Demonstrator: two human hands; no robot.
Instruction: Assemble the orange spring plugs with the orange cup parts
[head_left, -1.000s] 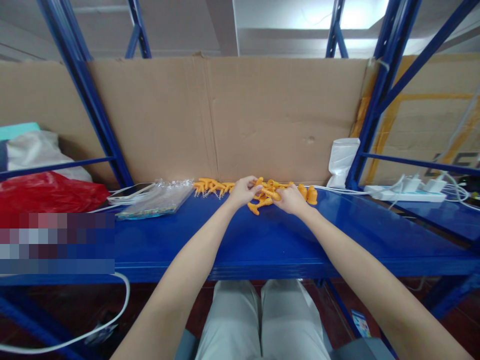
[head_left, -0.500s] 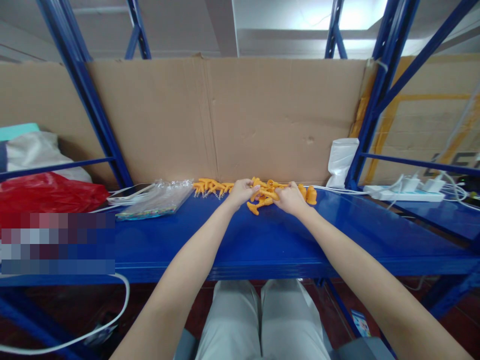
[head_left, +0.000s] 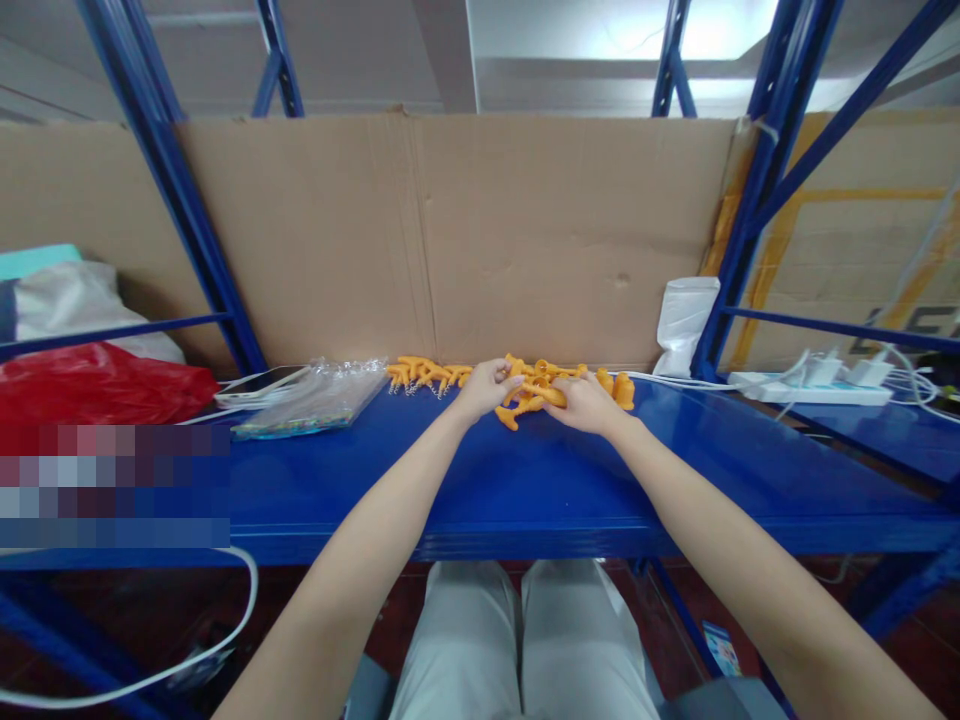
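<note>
At the back of the blue shelf, my right hand (head_left: 589, 402) is closed round one end of an orange plastic piece (head_left: 546, 393). My left hand (head_left: 484, 388) pinches at its other end, though the fingertips are partly hidden. Under and behind it lies a pile of similar orange parts, with one curved part (head_left: 508, 418) sticking out in front. Orange pieces with thin silvery, spiral-looking ends (head_left: 424, 374) lie in a row left of my left hand. Rounded orange cups (head_left: 623, 390) stand just beyond my right hand.
A clear plastic bag (head_left: 322, 405) lies at the left, near a red bag (head_left: 105, 388). A cardboard sheet (head_left: 525, 240) closes off the back. To the right are a white pouch (head_left: 684, 325) and a white power strip (head_left: 817, 390) with cables. Blue posts (head_left: 757, 200) frame the shelf.
The orange piece between my hands has shifted and turned slightly, and my right hand's grip has moved a little. My left hand stays almost where it was.
</note>
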